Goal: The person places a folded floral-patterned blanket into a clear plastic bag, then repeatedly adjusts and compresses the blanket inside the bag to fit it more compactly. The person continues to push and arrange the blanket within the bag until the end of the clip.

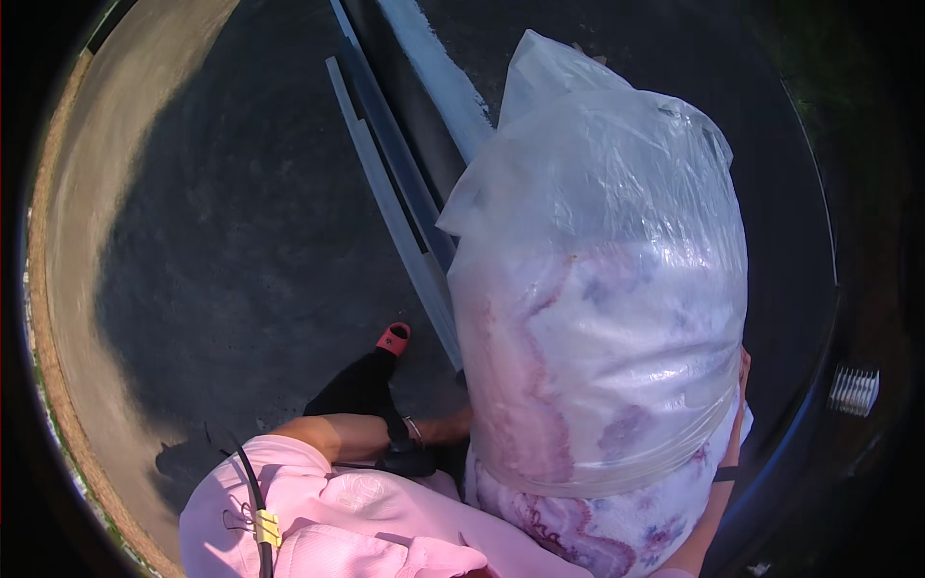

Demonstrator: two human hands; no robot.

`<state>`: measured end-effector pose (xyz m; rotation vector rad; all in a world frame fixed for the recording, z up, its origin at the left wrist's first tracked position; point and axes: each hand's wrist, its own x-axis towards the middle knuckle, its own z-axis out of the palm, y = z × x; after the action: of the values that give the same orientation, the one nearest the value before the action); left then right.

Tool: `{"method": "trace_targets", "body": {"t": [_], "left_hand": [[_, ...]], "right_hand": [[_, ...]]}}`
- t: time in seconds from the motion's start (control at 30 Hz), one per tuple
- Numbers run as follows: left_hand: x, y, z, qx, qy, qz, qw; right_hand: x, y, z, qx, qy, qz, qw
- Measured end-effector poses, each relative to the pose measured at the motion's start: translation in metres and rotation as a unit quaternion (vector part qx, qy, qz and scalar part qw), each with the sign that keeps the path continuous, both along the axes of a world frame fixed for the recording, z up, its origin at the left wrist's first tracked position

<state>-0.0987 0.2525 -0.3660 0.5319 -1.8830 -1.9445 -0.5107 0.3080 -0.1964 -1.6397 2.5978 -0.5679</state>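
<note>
A rolled, thick fabric bundle, seemingly a blanket (578, 524), stands against my front, white with purple and pink patterning. A translucent plastic bag (600, 195) covers most of it; the bag's upper part is slack and wrinkled, and the fabric's lower end sticks out uncovered near my body. My left hand (457, 425) is against the bundle's left side, its fingers hidden behind it. Around the right side reaches my right arm, with my right hand (745, 365) pressed to the plastic and only a sliver of it showing.
Long metal rails (394, 209) lie on the dark ground left of the bundle, beside a pale strip (441, 72). My foot in a red clog (394, 338) is on the ground. A white ribbed object (853, 391) is at far right. A cable (253, 484) runs over my pink shirt.
</note>
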Motion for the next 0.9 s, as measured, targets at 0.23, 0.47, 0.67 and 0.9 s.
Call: {"method": "trace_targets", "body": {"t": [0.23, 0.47, 0.67, 0.9], "left_hand": [[0.011, 0.029, 0.000, 0.005, 0.049, 0.017, 0.999], [0.045, 0.004, 0.066, 0.140, 0.018, 0.037, 0.989], [0.069, -0.043, 0.116, 0.394, -0.209, 0.007, 0.895], [0.085, -0.091, 0.124, -0.045, -0.274, 0.017, 0.961]], "right_hand": [[0.064, 0.041, -0.012, 0.009, -0.010, -0.022, 1.000], [0.117, 0.077, -0.010, 0.010, -0.009, -0.044, 0.999], [0.121, 0.056, 0.010, 0.004, -0.019, -0.035, 0.999], [0.124, 0.055, 0.013, -0.007, -0.040, -0.047, 0.998]]}}
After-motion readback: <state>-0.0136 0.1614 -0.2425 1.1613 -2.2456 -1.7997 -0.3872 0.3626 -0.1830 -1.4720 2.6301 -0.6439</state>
